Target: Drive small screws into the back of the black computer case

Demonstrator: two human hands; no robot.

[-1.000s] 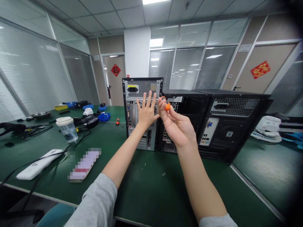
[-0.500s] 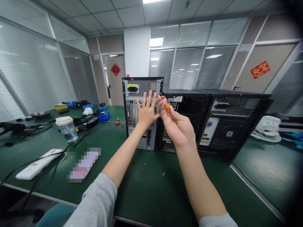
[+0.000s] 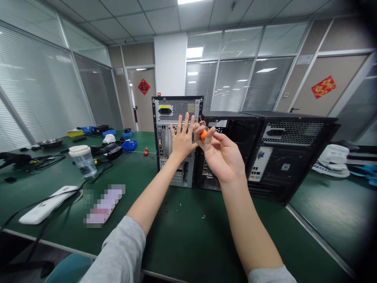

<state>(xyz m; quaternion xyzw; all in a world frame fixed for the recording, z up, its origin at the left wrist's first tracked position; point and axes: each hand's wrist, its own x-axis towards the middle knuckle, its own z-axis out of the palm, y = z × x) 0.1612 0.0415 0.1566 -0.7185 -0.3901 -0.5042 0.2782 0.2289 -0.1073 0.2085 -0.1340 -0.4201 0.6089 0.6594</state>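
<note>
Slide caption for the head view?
Left hand spread over the back of a computer case; right hand holds an orange screwdriver near the case's edge.

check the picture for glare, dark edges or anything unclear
Head view: whitish glare lies on the glossy green tabletop at far right; head view: blurred black shading covers the right corners; head view: coarse pixel blocks obscure the flat lilac object; head view: the orange-and-black tool handle in the right hand reads clearly.
</note>
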